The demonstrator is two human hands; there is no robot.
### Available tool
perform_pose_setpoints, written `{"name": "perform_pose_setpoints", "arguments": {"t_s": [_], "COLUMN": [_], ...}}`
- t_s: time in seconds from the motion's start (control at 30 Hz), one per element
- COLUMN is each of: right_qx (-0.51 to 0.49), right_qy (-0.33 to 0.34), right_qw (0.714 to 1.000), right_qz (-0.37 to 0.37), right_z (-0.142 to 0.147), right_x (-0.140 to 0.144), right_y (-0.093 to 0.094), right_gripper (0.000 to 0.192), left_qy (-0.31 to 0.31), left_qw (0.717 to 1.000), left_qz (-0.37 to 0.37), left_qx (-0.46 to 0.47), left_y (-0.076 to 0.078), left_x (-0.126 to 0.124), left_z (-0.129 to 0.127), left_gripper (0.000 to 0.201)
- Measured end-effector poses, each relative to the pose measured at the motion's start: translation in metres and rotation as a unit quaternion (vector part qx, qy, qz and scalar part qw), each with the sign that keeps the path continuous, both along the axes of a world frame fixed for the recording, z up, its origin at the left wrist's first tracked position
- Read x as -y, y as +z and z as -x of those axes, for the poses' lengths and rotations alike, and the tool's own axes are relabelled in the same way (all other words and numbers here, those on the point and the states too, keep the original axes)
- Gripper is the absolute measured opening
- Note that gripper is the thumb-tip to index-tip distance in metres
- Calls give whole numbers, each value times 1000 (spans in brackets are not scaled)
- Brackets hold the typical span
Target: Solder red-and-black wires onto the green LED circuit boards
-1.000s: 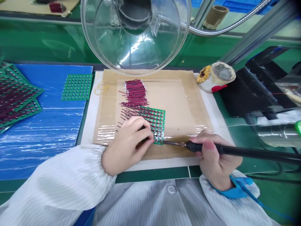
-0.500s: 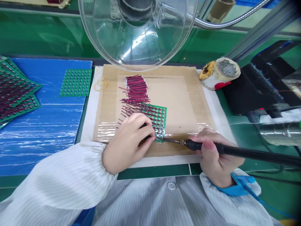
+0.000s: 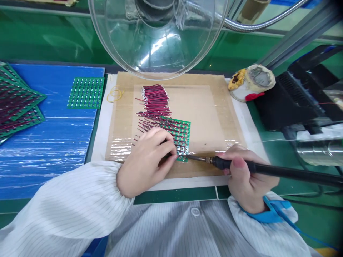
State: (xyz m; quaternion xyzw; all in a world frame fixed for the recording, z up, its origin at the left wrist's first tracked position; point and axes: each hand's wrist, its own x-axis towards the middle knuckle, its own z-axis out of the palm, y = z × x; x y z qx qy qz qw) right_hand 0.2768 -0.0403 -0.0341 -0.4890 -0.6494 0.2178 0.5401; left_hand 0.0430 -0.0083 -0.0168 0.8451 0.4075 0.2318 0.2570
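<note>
A green circuit board (image 3: 184, 134) lies on the cardboard, with rows of dark red and black wires (image 3: 150, 123) reaching out past its left side. My left hand (image 3: 152, 157) rests over the board's lower left part. Its thumb and fingertips are pinched together at the lowest row, and whatever they hold is hidden. In my right hand (image 3: 245, 175) is a soldering iron (image 3: 221, 163), gripped by its black handle. The iron's tip meets the board's lower right area, close to my left fingertips. Above the board lies a bundle of cut red-and-black wires (image 3: 155, 96).
Stacked wired boards (image 3: 18, 103) and one bare board (image 3: 85, 92) lie on the blue sheet at left. A clear round hood (image 3: 158, 53) hangs over the cardboard's back edge. A crusted pot (image 3: 252, 84) and a black device (image 3: 284, 96) stand at right. Yellow wire (image 3: 115, 94) lies coiled.
Almost nothing differs. The iron's tip stays at the board's lower edge with only a tiny shift, and my left hand keeps its place. The whole view has shifted very slightly.
</note>
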Motion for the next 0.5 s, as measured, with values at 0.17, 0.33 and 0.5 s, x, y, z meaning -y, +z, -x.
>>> {"name": "perform_pose_setpoints", "arguments": {"t_s": [0.17,0.33,0.5], "right_qx": [4,-43,-62], "right_qy": [-5,-107,-97], "right_qw": [1000,992,993], "right_qz": [-23,-50,-39], "right_z": [3,7,-2], "right_x": [-1,-3,-3], "right_y": [2,1,6], "right_gripper": [13,22,22], "left_qy": [4,0,17], "left_qw": [1000,1000,999], "left_qz": [4,5,-24], "left_qx": [-7,-4,-23], "left_y": [2,1,-1], "left_x": [0,-1,0], "left_z": [-1,-1,-5], "left_gripper": [13,12,12]}}
